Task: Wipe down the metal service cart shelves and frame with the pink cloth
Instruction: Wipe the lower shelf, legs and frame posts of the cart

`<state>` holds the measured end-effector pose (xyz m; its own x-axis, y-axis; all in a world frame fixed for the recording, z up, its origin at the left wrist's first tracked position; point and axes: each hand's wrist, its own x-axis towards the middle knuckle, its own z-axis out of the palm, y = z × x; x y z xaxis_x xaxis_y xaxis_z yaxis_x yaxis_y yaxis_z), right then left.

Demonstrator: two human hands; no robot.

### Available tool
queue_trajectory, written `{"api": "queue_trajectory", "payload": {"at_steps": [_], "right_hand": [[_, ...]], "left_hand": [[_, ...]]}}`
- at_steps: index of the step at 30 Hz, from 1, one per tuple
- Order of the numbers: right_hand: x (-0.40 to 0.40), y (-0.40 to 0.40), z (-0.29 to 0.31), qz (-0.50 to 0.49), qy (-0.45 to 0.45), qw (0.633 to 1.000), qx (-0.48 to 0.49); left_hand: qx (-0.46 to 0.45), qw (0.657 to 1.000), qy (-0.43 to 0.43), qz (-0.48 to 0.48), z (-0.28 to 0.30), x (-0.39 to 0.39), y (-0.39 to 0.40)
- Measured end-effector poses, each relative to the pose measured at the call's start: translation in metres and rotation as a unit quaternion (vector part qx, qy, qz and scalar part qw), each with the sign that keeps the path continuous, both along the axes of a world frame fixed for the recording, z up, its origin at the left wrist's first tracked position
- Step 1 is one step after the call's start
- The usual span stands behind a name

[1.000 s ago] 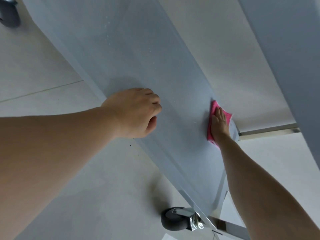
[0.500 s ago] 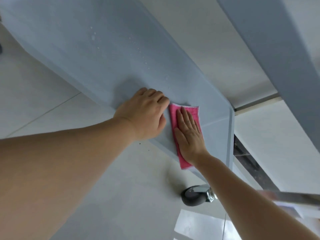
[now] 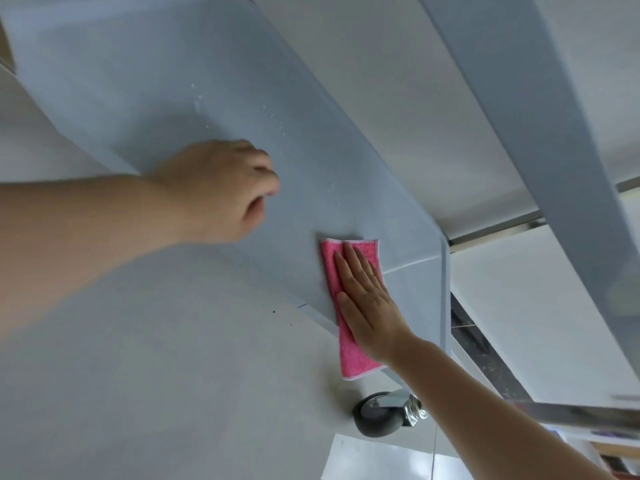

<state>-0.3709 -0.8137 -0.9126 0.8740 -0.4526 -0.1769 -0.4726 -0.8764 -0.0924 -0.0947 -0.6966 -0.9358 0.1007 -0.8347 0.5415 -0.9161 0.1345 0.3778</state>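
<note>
While my right hand (image 3: 369,303) lies flat, fingers straight, it presses the pink cloth (image 3: 348,344) onto the grey cart shelf (image 3: 207,64) near its corner; the cloth's lower end hangs past the shelf's near edge. My left hand (image 3: 221,188), loosely curled and holding nothing, rests on the shelf by that same edge. Water droplets (image 3: 273,119) dot the shelf. Caster wheel (image 3: 379,415) below.

Left hand (image 3: 221,188) loosely curled, right hand (image 3: 367,299) flat, fingers extended
</note>
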Motion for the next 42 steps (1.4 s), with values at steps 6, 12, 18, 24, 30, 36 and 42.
{"api": "queue_trajectory", "payload": {"at_steps": [6,12,18,24,30,36,42], "right_hand": [[0.023,-0.028,-0.002,0.024,-0.011,1.000,0.002],[0.066,-0.087,-0.005,-0.046,-0.004,0.998,-0.033],[0.093,-0.144,-0.009,-0.133,-0.012,0.990,-0.038],[0.112,-0.180,-0.009,-0.159,0.002,0.986,-0.050],[0.128,-0.203,-0.009,-0.129,0.040,0.987,-0.086],[0.130,-0.204,-0.010,-0.155,0.075,0.980,-0.103],[0.139,-0.154,-0.012,-0.117,0.007,0.990,-0.084]], "left_hand": [[0.008,0.996,-0.049,0.078,-0.004,0.042,0.021],[0.026,0.997,-0.037,0.066,-0.005,0.063,0.020],[0.008,0.993,-0.023,0.111,-0.010,0.068,0.022],[0.024,0.993,-0.021,0.111,-0.008,0.065,0.023],[0.038,0.993,-0.020,0.109,-0.007,0.064,0.024],[0.055,0.992,-0.023,0.108,-0.006,0.063,0.024],[0.091,0.989,-0.054,0.107,-0.005,0.064,0.022]]}}
